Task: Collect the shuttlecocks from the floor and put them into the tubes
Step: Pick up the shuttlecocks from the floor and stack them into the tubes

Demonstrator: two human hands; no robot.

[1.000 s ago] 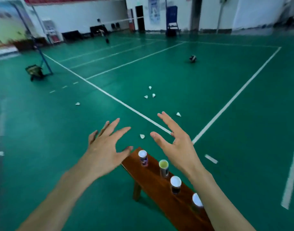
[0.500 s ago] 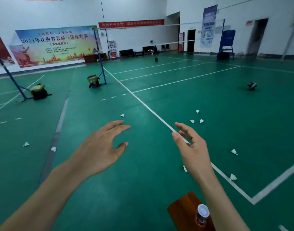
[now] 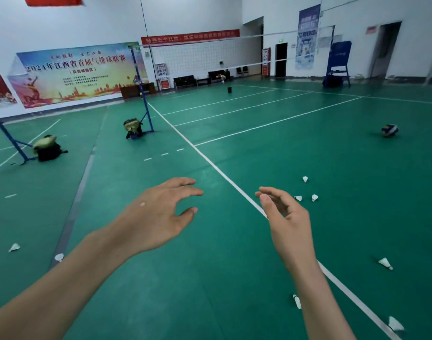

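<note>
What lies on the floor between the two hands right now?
In the head view, only bare green floor shows between the left hand and the right hand; the white court line runs up toward the right hand's fingertips.

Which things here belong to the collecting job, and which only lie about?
Job: shuttlecocks on the floor; empty left hand and right hand.
Lying about: ball, two bags, black bin.

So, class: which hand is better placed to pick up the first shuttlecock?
Probably the right hand: both hands are empty, but most shuttlecocks, like the nearest one, lie on its side; the left hand has fewer.
</note>
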